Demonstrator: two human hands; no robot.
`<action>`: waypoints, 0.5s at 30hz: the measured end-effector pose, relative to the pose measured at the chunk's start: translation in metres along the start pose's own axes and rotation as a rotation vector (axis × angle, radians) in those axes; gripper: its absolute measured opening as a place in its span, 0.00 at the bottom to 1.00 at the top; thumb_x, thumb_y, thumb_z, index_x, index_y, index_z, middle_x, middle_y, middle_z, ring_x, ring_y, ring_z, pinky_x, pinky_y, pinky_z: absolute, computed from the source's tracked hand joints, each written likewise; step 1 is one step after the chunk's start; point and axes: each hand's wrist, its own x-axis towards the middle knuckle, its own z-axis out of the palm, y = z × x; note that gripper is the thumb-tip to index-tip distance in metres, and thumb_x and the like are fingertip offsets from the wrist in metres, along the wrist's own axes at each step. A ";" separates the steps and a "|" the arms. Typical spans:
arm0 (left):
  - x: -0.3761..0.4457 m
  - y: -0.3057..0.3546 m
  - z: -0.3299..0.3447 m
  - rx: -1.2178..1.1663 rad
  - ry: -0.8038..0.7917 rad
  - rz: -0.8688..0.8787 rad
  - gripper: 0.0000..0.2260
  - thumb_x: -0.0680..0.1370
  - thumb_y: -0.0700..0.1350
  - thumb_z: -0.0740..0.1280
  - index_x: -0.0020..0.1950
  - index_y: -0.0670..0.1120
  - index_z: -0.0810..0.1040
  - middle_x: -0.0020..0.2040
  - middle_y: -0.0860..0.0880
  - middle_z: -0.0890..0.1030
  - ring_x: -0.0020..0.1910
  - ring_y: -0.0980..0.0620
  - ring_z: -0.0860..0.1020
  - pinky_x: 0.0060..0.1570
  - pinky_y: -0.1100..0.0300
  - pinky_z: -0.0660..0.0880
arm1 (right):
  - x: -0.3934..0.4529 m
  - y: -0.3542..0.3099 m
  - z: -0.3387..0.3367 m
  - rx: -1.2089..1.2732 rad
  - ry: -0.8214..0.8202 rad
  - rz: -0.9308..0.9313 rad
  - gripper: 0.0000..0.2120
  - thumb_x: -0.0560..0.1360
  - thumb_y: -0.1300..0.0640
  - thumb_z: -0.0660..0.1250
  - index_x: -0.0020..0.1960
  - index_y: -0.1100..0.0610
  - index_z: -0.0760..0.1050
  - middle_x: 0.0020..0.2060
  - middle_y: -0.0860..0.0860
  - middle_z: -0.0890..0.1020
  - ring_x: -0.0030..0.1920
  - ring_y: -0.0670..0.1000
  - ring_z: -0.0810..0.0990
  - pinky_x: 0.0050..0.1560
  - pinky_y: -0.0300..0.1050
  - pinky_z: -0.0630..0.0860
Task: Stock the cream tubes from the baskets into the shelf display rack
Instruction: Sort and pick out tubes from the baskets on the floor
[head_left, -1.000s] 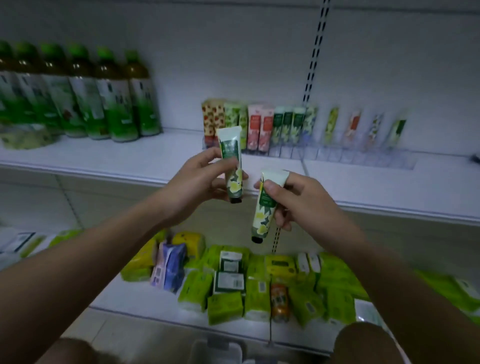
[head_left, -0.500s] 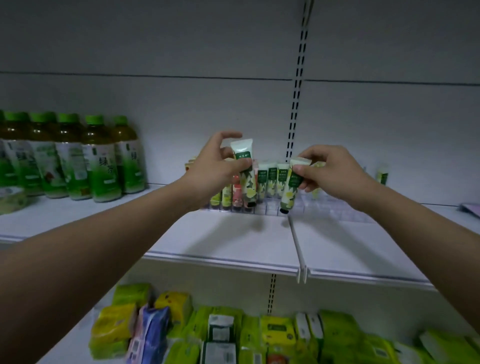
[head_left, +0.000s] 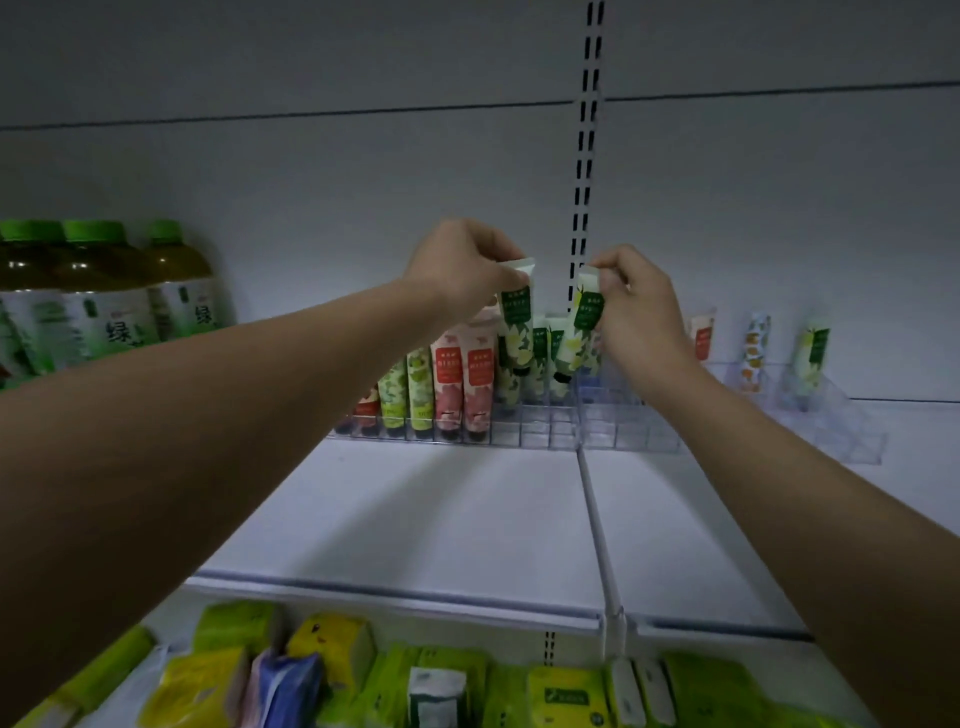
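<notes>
My left hand pinches the top of a white-and-green cream tube, cap down, over the clear display rack. My right hand pinches a second white-and-green tube just to the right, also cap down above the rack. The rack stands at the back of the white shelf. Red, pink and green tubes fill its left slots. Three lone tubes stand in its right section. No basket is in view.
Green-capped tea bottles line the shelf at the left. Below the shelf edge lies a lower shelf packed with green, yellow and blue tissue packs. A slotted upright runs up the back wall between my hands.
Both hands have risen from in front of the shelf edge and reached back to the rack, each carrying its tube; the tubes now hang right over the rack's slots.
</notes>
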 end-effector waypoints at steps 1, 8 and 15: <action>0.005 0.000 0.002 0.009 -0.001 -0.008 0.03 0.75 0.41 0.71 0.45 0.48 0.81 0.47 0.48 0.83 0.46 0.49 0.82 0.48 0.54 0.82 | 0.006 0.005 0.003 0.001 0.017 0.003 0.11 0.83 0.59 0.53 0.48 0.51 0.73 0.42 0.50 0.77 0.37 0.50 0.73 0.35 0.45 0.72; 0.031 -0.013 0.014 0.246 -0.002 0.072 0.09 0.74 0.41 0.73 0.53 0.42 0.83 0.46 0.46 0.84 0.43 0.49 0.83 0.48 0.53 0.82 | 0.017 0.032 0.007 -0.099 0.049 -0.075 0.09 0.83 0.59 0.54 0.51 0.52 0.72 0.45 0.50 0.76 0.40 0.45 0.72 0.36 0.35 0.67; 0.044 -0.016 0.031 0.353 -0.019 0.126 0.08 0.73 0.39 0.73 0.52 0.42 0.83 0.47 0.45 0.83 0.46 0.49 0.81 0.50 0.51 0.81 | 0.015 0.043 0.009 -0.106 0.002 -0.130 0.09 0.82 0.58 0.56 0.50 0.51 0.73 0.41 0.48 0.76 0.40 0.49 0.74 0.41 0.42 0.69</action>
